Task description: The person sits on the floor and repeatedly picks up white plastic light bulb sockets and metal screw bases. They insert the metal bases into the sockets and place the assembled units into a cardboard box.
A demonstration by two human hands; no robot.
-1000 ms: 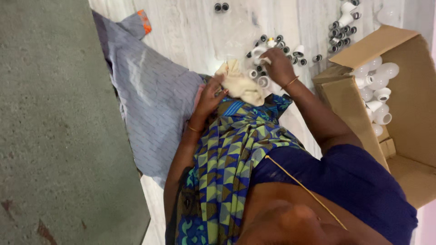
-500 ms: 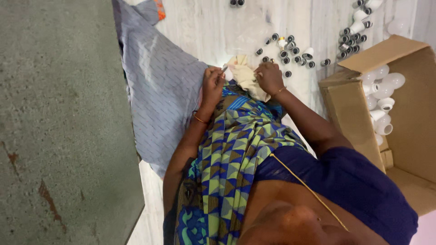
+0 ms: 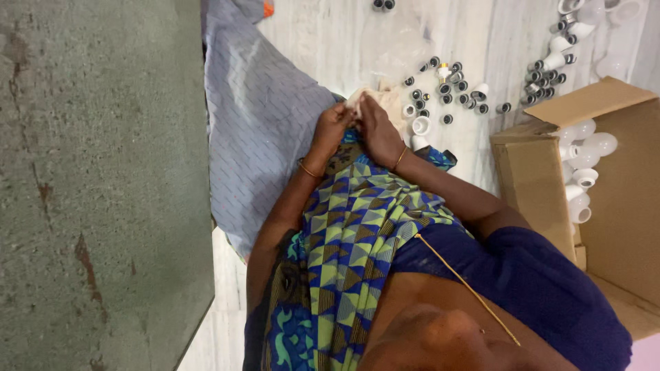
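Left hand (image 3: 332,125) and right hand (image 3: 376,130) met, fingers pinched together on crumpled cream cloth (image 3: 385,103), wrists bent inward, above grey-and-white bulb caps (image 3: 447,89) scattered on pale marble floor (image 3: 344,41).

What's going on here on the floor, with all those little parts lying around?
A person sits on a pale marble floor and works with both hands close together over the lap. The left hand and the right hand meet at a small cream-coloured cloth; what they pinch there is too small to tell. Beyond them lie scattered small dark caps and white fittings. An open cardboard box of white bulb shells stands beside the person's right arm.
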